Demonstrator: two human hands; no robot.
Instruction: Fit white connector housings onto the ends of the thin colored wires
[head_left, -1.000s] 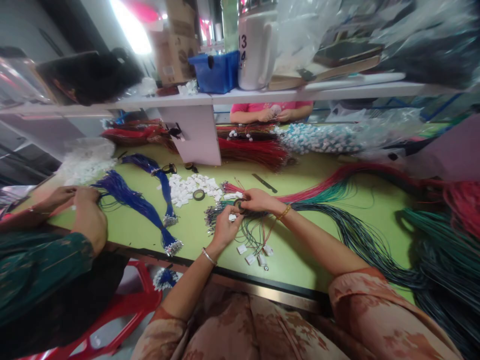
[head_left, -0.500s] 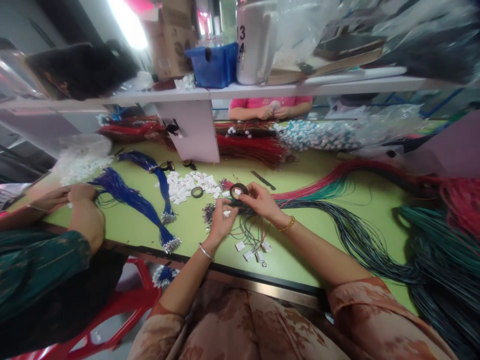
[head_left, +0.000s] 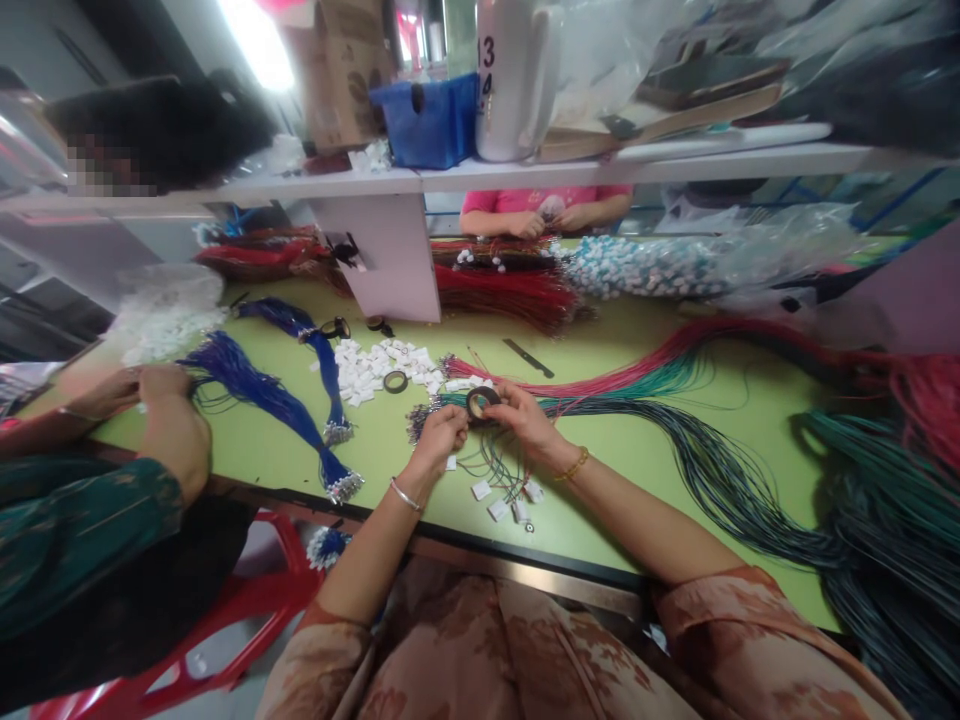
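Between the thumb and fingers of my right hand (head_left: 531, 422) is a roll of black tape (head_left: 475, 411), held upright over the wires. My left hand (head_left: 441, 437) is closed in a pinch right beside the roll; what its fingertips grip is too small to make out. Just below that hand shows a white connector (head_left: 451, 463). Several wired white connectors (head_left: 499, 511) lie on the table in front of my hands. Behind and under my hands run bundles of dark wires (head_left: 645, 415) and red wires (head_left: 622, 376), with metal-tipped ends to the left.
A pile of white connectors (head_left: 367, 370) and another tape roll (head_left: 395, 382) lie left of my hands. Blue wire bundles (head_left: 277, 405) lie near a co-worker's hands (head_left: 161, 385). A dark flat blade (head_left: 527, 357) rests behind. A shelf (head_left: 637, 165) crosses above the table.
The tape roll has turned and shifted slightly right and down in my right hand. My left fingers have closed tighter beside it; the white connector at them now shows lower, below the hand.
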